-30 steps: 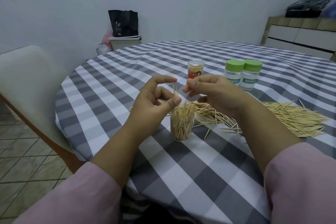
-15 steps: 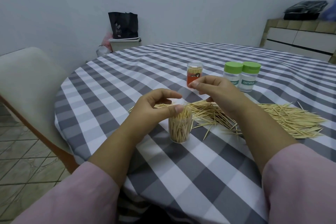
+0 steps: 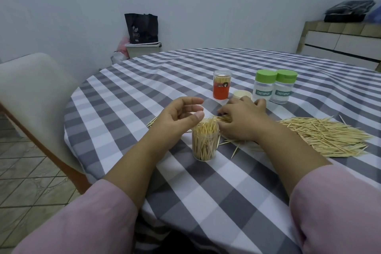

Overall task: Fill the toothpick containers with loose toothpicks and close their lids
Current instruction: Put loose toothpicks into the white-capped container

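Left hand [image 3: 177, 118] hovers loosely curled, empty, beside the open jar [image 3: 204, 142]; right hand [image 3: 242, 118] fingers press loose toothpicks [image 3: 325, 136].

A clear open container [image 3: 204, 142], packed with upright toothpicks, stood on the checked tablecloth [image 3: 206, 187]. The left hand [image 3: 177, 118] hovered at its 10 o'clock, fingers loosely curled, thumb at the rim. The right hand [image 3: 242, 118] lay on loose toothpicks [image 3: 321, 136] at its 2 o'clock

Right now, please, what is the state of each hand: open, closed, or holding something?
Left hand: open, fingers loosely curled above the clear container, holding nothing.
Right hand: open, resting on the loose toothpicks; a pinch cannot be told.
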